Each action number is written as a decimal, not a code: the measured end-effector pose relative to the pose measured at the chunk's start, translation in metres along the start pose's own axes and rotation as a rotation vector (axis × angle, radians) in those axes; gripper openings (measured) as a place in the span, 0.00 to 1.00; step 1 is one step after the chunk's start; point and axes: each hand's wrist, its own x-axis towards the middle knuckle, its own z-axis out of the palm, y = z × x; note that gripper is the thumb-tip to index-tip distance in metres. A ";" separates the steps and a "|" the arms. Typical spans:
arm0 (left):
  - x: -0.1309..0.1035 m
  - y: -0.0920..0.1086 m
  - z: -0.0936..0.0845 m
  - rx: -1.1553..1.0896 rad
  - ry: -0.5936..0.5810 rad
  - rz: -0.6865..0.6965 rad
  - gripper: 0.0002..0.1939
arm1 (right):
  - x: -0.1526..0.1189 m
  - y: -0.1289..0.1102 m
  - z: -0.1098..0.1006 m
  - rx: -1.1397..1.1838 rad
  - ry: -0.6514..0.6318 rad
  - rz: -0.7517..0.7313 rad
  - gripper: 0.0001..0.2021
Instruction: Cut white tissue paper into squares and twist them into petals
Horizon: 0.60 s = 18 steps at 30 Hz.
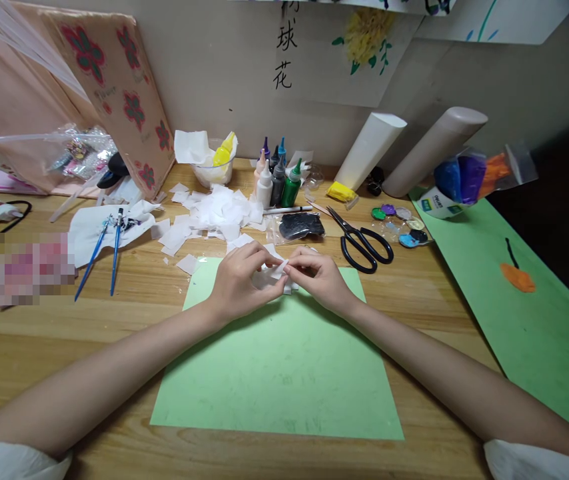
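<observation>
A small piece of white paper (278,271) is pinched between my two hands above the top edge of a green sheet (279,373). My left hand (244,280) has its thumb and fingers closed on the paper from the left. From the right, my right hand (322,277) grips the paper's other side with thumb and fingertips. More white paper shows under and between the fingers, partly hidden by my left hand. Behind my hands lies a loose pile of torn white paper pieces (222,212).
Black-handled scissors (359,240) lie right of the pile, near a packet of black clay (300,226). Paint bottles (277,180) and a plastic cup (213,175) stand behind. Two blue brushes (116,257) rest at left. Another green sheet (509,320) lies at right.
</observation>
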 end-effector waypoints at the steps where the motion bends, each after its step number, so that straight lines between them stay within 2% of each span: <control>1: 0.000 0.000 0.000 0.006 -0.005 -0.002 0.06 | 0.000 0.000 0.000 0.000 -0.003 0.006 0.09; 7: 0.000 -0.001 -0.001 -0.024 0.000 -0.039 0.03 | 0.000 -0.002 0.000 -0.032 -0.003 -0.001 0.09; 11: 0.003 0.000 -0.002 -0.081 0.053 -0.118 0.02 | 0.000 -0.001 0.000 -0.055 0.019 -0.011 0.09; 14: 0.007 -0.013 -0.001 -0.129 0.173 -0.268 0.02 | 0.000 0.001 0.000 -0.058 0.044 -0.008 0.09; 18: 0.014 -0.047 0.001 -0.129 0.420 -0.520 0.02 | 0.000 0.001 0.000 -0.045 0.077 0.016 0.09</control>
